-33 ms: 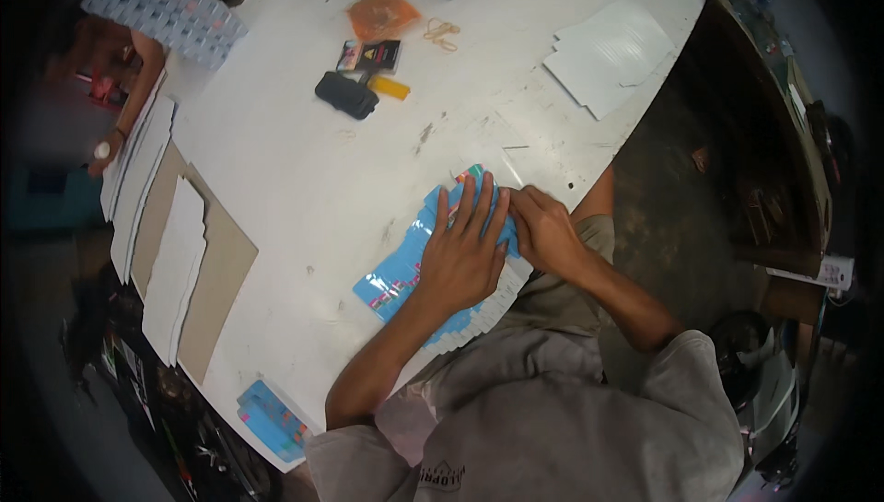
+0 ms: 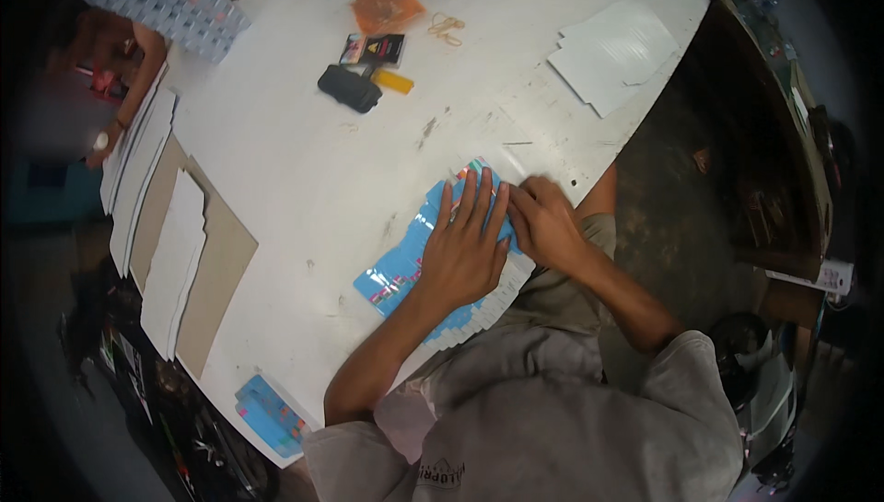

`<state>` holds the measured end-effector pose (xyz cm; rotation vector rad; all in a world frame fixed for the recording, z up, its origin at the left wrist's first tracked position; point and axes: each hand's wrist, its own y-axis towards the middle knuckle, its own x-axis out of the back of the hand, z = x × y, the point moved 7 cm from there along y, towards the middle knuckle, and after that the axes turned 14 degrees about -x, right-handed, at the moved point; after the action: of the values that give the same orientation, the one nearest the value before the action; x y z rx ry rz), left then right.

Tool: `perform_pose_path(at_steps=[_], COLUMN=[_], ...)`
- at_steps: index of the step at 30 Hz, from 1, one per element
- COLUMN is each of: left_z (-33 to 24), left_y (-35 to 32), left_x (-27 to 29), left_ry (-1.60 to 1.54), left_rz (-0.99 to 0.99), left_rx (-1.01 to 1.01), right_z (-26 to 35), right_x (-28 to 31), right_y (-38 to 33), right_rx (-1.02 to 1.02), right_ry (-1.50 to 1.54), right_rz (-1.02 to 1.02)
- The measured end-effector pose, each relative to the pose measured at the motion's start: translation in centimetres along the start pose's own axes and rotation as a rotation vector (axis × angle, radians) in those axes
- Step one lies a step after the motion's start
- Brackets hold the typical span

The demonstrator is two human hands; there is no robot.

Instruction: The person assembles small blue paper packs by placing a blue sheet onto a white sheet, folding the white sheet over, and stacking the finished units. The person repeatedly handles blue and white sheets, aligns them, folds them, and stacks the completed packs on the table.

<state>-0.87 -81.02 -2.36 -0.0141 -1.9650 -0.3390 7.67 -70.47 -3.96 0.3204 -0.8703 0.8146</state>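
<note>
A fanned row of blue printed card sheets (image 2: 391, 272) with pale tabs along one side lies at the table's near edge. My left hand (image 2: 463, 253) rests flat on top of it, fingers stretched out and a little apart. At the far right end of the row is my right hand (image 2: 548, 223), its fingers curled and thumb drawn in against the sheets' edge. What exactly lies between those fingertips is partly hidden.
On the white table (image 2: 276, 134) lie a black-and-yellow tool (image 2: 350, 87), an orange packet (image 2: 387, 7), rubber bands (image 2: 446, 29) and white die-cut sheets (image 2: 612, 55). Grey-blue stacked pieces (image 2: 166, 0) stand far left, near another person's arm (image 2: 147, 69). Brown board (image 2: 216, 262) lies left.
The view has shifted slightly. My right hand's fingers have curled in a little more at the sheets' edge; my left hand stays flat in place.
</note>
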Motion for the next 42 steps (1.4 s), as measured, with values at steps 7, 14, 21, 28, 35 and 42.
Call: perform_pose_path(at_steps=[7, 14, 21, 28, 35, 42], left_z=[1.4, 0.4, 1.2, 1.8, 0.7, 1.6], left_y=[-0.5, 0.0, -0.2, -1.4, -0.3, -0.3], left_x=[-0.6, 0.7, -0.4, -3.0, -0.4, -0.9], left_ry=[-0.078, 0.074, -0.078, 0.162, -0.014, 0.038], left_rz=[0.020, -0.004, 0.033, 0.024, 0.007, -0.025], left_rx=[0.084, -0.072, -0.052, -0.102, -0.076, -0.107], right_z=[-0.1, -2.4, 2.7, 14.0, 21.9, 16.3], right_x=[2.5, -0.4, 2.9, -0.7, -10.2, -7.3], right_y=[2.0, -0.2, -2.5, -2.6, -5.7, -2.5], right_rx=[0.142, -0.216, 0.114, 0.517, 0.697, 0.678], right_ry=[-0.333, 0.479, 0.134, 0.299, -0.313, 0.035], right_rz=[-0.273, 0.215, -0.156, 0.158, 0.773, 0.435])
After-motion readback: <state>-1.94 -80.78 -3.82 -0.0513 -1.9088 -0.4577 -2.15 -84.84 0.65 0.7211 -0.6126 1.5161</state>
